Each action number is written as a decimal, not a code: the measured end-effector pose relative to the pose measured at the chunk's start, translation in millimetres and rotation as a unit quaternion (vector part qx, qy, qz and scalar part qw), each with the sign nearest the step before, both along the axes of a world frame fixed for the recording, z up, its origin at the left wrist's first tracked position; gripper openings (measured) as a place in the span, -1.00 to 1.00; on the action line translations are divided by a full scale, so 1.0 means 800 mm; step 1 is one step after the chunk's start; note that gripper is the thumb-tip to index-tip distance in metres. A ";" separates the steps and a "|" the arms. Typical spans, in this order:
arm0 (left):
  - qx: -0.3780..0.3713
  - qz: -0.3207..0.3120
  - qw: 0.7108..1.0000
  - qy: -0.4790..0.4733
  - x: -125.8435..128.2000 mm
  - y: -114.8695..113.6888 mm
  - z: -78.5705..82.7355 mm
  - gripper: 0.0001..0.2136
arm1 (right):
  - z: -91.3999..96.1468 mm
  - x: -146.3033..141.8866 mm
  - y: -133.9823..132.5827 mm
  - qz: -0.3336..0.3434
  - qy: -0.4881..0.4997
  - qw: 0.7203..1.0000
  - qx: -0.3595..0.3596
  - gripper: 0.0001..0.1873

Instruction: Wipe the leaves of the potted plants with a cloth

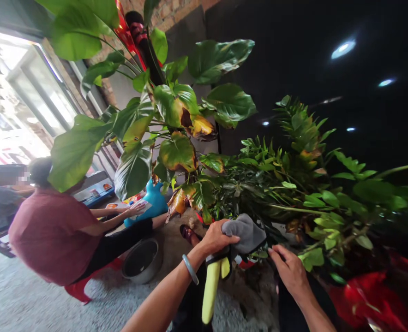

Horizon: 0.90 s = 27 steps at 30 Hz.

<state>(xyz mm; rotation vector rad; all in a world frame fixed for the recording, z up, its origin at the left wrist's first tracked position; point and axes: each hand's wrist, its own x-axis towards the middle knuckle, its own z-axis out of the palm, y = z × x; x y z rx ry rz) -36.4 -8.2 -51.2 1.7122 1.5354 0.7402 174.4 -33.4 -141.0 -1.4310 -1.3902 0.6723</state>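
Note:
Near the bottom middle, my left hand [218,240], with a pale bangle at the wrist, is closed around a bunched grey cloth [247,233]. Below that hand hangs a yellow piece with black edging [211,290]; its kind is unclear. Just right of the cloth, my right hand [292,272] has its thumb and fingers pinched together beside low green foliage. Whatever lies between those fingertips is too small to make out. Leafy potted plants [269,184] stand right in front of both hands, their pots mostly hidden.
A tall broad-leaved plant [178,152] with browned leaf edges rises ahead. At left, a person in a dark red shirt [58,221] sits on a red stool [77,291] beside a metal basin [141,263]. Red wrapping [373,299] lies lower right, before a dark glossy wall [294,55].

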 end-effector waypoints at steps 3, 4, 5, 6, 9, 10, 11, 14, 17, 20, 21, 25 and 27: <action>0.038 0.016 0.999 -0.028 -0.008 -0.002 0.006 -0.68 | 0.001 0.001 0.000 -0.011 0.002 1.000 0.002 -0.49; 0.064 0.030 0.996 -0.047 -0.007 -0.001 0.012 -0.68 | 0.001 0.001 0.000 -0.016 0.002 1.000 0.004 -0.49; 0.092 0.044 0.992 -0.069 -0.006 0.001 0.019 -0.68 | 0.000 0.000 0.001 -0.020 0.002 1.000 0.005 -0.49; 0.117 0.057 0.987 -0.091 -0.004 0.004 0.025 -0.67 | -0.001 -0.001 0.002 -0.024 0.002 1.000 0.007 -0.49; 0.149 0.078 0.979 -0.117 0.003 0.011 0.032 -0.65 | -0.004 -0.002 0.003 -0.023 -0.005 1.000 0.009 -0.49; 0.144 0.075 0.981 -0.110 0.005 0.011 0.029 -0.66 | -0.004 -0.001 0.003 -0.020 -0.008 1.000 0.007 -0.49; 0.130 0.066 0.984 -0.099 0.005 0.011 0.024 -0.68 | -0.005 -0.001 0.003 -0.017 -0.012 1.000 0.004 -0.50; 0.062 0.027 0.996 -0.060 0.002 0.004 0.001 -0.71 | -0.003 0.001 0.002 -0.007 -0.020 1.000 -0.006 -0.53; 0.031 0.021 0.998 -0.049 -0.005 -0.001 -0.014 -0.70 | -0.001 0.002 0.001 -0.006 -0.018 1.000 -0.008 -0.53; 0.072 0.061 0.991 -0.091 -0.009 0.003 -0.007 -0.71 | 0.001 0.001 0.000 -0.010 -0.017 1.000 0.004 -0.51; 0.094 0.079 0.987 -0.108 -0.010 0.006 0.000 -0.71 | 0.002 0.001 0.000 -0.010 -0.019 1.000 0.007 -0.50; 0.159 0.132 0.970 -0.126 -0.012 0.018 0.024 -0.71 | 0.003 0.000 -0.001 -0.007 -0.026 1.000 0.008 -0.47; 0.159 0.131 0.971 -0.123 -0.014 0.020 0.026 -0.71 | 0.004 -0.001 -0.002 -0.007 -0.024 1.000 0.003 -0.47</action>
